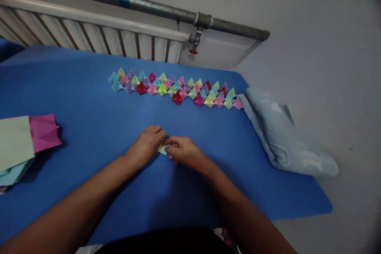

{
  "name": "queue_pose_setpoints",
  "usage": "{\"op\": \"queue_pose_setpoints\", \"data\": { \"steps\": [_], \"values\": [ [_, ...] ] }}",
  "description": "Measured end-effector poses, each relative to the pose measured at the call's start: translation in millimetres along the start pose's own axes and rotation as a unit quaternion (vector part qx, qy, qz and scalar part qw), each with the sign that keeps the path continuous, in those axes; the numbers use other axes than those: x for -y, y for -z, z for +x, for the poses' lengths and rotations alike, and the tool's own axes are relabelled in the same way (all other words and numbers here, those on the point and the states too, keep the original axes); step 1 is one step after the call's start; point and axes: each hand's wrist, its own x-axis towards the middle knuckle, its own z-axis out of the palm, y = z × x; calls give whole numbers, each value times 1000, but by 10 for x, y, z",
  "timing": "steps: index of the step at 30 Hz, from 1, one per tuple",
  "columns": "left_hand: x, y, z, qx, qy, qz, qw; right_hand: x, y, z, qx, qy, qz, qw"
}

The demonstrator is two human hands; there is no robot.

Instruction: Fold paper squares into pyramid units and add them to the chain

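While the right hand is bringing its thumb and forefinger together in a narrow pinch on the right side of a small pale green paper, the left hand is curling its fingers closely at the paper's upper left; whether the left fingertips are gripping it, I cannot tell. The pale green paper is sitting low between the two hands, over the blue surface. Beyond the paper, staggered rows of folded paper points are stretching from side to side in pink, red, purple, yellow, green and blue. Well to the paper's left, a stack of colored sheets is lying with a creased magenta piece poking out. Well to its right, a folded light blue cloth is resting against the wall side. Farthest beyond it, a white radiator is standing under a metal pipe.
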Motion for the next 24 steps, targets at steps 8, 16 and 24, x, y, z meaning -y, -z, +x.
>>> {"op": "queue_pose_setpoints", "data": {
  "steps": [8,16,24],
  "values": [
    [-57,57,-240,1,-38,-4,999,148,220,107,78,61,-176,979],
    [-8,57,-248,-59,-72,13,996,-46,250,4,28,304,-345,888],
    [-4,228,-308,3,-97,-2,995,-116,366,50,49,364,-367,854]
  ]
}}
